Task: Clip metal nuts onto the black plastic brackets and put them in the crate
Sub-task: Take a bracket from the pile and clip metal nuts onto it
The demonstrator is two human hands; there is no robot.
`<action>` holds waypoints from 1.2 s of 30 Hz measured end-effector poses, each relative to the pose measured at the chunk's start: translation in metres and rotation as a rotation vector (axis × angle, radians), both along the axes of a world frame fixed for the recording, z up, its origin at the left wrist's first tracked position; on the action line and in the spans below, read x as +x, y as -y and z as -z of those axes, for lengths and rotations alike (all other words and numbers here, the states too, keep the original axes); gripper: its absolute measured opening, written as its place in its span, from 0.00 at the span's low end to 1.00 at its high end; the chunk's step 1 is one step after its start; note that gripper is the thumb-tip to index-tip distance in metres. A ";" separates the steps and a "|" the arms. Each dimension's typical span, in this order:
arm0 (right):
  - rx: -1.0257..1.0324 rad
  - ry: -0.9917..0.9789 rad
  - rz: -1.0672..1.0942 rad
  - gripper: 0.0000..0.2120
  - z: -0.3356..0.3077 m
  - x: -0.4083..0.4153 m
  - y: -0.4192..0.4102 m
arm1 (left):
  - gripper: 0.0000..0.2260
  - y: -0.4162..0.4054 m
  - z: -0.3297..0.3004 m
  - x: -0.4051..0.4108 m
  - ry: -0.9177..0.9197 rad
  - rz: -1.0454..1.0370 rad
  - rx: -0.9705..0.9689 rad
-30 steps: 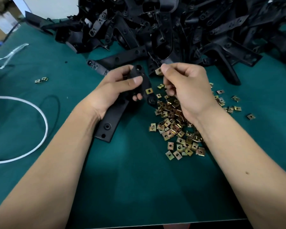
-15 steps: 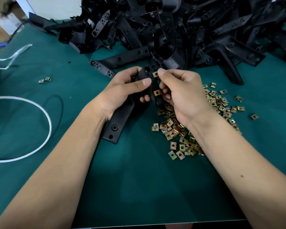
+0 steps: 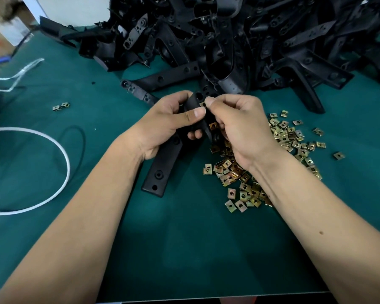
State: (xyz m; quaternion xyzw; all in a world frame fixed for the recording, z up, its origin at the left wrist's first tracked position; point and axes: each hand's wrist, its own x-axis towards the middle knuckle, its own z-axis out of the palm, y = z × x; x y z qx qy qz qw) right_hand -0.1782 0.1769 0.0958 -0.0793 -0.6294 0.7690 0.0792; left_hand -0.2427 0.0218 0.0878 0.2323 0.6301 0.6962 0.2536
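My left hand grips a long black plastic bracket near its upper end; the lower end rests on the green mat. My right hand pinches a brass-coloured metal nut against the bracket's top edge. A second nut sits clipped lower on the bracket, between my hands. A loose heap of metal nuts lies on the mat under and right of my right wrist. No crate is in view.
A big pile of black brackets fills the back of the table. Two stray nuts lie at the left. A white cable loop and a thin black ring lie on the left of the green mat.
My right hand has brought the nut from beside the bracket onto its top edge, and my left thumb has closed in beside it. The camera view has shifted slightly.
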 end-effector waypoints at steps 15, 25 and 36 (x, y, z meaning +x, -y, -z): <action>0.645 -0.145 0.119 0.21 0.005 -0.003 -0.007 | 0.07 -0.005 0.003 0.000 0.166 -0.267 0.232; 0.806 -0.109 0.059 0.10 0.004 -0.002 -0.002 | 0.07 -0.001 -0.001 0.007 -0.017 -0.310 0.054; 0.742 -0.138 0.198 0.16 -0.029 0.036 -0.058 | 0.12 -0.081 -0.041 0.036 -0.276 -0.287 -0.087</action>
